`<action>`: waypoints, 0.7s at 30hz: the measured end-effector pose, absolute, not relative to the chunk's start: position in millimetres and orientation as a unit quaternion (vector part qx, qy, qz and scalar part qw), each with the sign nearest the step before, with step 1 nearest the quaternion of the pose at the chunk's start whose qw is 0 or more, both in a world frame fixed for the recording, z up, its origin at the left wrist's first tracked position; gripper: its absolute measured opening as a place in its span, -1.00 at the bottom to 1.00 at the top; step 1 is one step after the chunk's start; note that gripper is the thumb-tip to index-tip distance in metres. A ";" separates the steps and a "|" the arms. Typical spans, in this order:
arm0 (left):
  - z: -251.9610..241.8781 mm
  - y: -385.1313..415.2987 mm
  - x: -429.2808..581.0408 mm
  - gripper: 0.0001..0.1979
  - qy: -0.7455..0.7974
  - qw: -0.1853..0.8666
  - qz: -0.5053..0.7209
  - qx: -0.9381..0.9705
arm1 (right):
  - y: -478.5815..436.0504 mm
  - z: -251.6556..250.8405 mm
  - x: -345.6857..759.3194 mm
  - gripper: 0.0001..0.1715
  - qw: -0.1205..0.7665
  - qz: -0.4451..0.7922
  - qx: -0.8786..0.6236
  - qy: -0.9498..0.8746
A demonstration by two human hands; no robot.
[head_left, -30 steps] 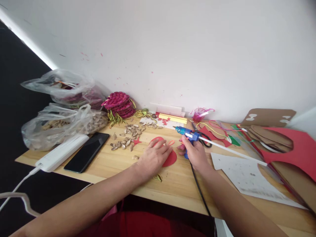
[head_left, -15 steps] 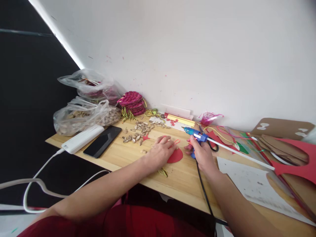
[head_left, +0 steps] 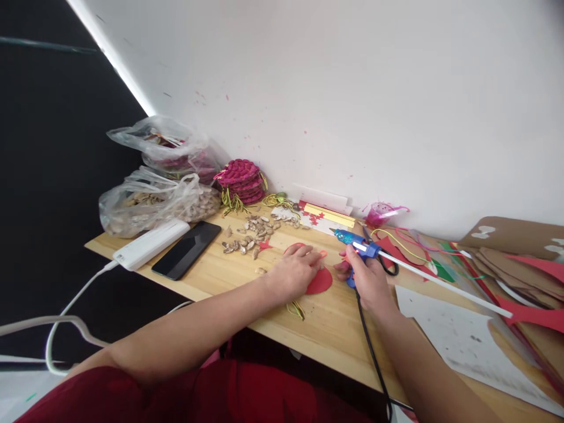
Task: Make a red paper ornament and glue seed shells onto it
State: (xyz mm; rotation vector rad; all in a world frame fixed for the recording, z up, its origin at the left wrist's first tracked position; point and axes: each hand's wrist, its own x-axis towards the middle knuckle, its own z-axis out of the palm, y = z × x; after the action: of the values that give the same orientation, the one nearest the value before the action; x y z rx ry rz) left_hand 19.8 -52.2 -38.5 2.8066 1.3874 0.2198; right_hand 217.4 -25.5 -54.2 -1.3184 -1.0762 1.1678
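Note:
My right hand (head_left: 368,276) is wrapped round the handle of a blue hot glue gun (head_left: 359,244), its nozzle pointing left and a long white glue stick (head_left: 445,284) running out the back. My left hand (head_left: 297,271) lies flat over a red round piece (head_left: 321,282), pressing it on the table; the fingers cover much of it. An orange loop (head_left: 323,254) shows by the fingertips. Yellow-green cord ends (head_left: 296,309) stick out below the palm. Left of this hand lie a red star (head_left: 265,244) and scattered peanut shells (head_left: 241,245).
A phone (head_left: 187,249) and a white power bank (head_left: 152,244) lie at the left. Behind them are plastic bags (head_left: 158,202) and stacked magenta discs (head_left: 240,181). Scissors (head_left: 390,269), a stained white sheet (head_left: 462,329) and cardboard pieces (head_left: 497,270) lie right. The gun's black cord (head_left: 370,346) hangs over the edge.
The view has shifted slightly, so everything sits a little further right. Both hands keep their places, one on the red piece and one holding the glue gun.

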 end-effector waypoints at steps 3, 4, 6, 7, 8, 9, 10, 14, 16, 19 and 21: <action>-35.9 -54.6 14.0 -0.61 0.437 0.033 0.090 0.894 | -25.7 -53.9 217.5 -0.28 0.513 0.489 -0.544 -0.449; -34.5 -55.3 11.7 -0.60 0.438 0.044 0.095 0.893 | -25.8 -53.7 217.5 -0.29 0.514 0.490 -0.541 -0.450; -29.4 -55.4 6.7 -0.57 0.445 0.075 0.096 0.887 | -26.3 -53.0 217.3 -0.30 0.519 0.492 -0.535 -0.450; -25.9 -54.7 3.8 -0.54 0.446 0.096 0.090 0.885 | -26.4 -52.6 217.1 -0.30 0.521 0.492 -0.533 -0.450; -21.9 -53.5 0.5 -0.48 0.446 0.118 0.079 0.883 | -26.5 -52.1 216.9 -0.30 0.523 0.492 -0.533 -0.448; -17.8 -51.9 -3.0 -0.38 0.441 0.144 0.064 0.884 | -26.5 -51.6 216.7 -0.29 0.524 0.492 -0.533 -0.446; -14.0 -50.1 -6.8 -0.26 0.433 0.168 0.050 0.884 | -26.4 -51.1 216.6 -0.29 0.524 0.492 -0.534 -0.444; -6.1 -44.6 -19.1 -0.04 0.416 0.219 0.004 0.883 | -25.7 -50.6 217.4 -0.27 0.522 0.495 -0.535 -0.443; -7.0 -45.3 -20.7 -0.06 0.422 0.213 0.002 0.881 | -25.7 -50.9 218.0 -0.28 0.522 0.494 -0.533 -0.446; -10.4 -50.6 -16.5 -0.12 0.437 0.189 0.021 0.879 | -26.3 -50.8 218.1 -0.28 0.523 0.495 -0.533 -0.444; -12.5 -55.7 -10.5 -0.14 0.449 0.159 0.035 0.878 | -26.7 -50.1 217.7 -0.28 0.524 0.498 -0.532 -0.441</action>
State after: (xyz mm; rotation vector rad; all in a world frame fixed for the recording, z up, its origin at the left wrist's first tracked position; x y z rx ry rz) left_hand -10.5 -55.7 -12.5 2.5114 1.2849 0.0988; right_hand 217.7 -26.7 -50.1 -1.2725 -1.0566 1.1918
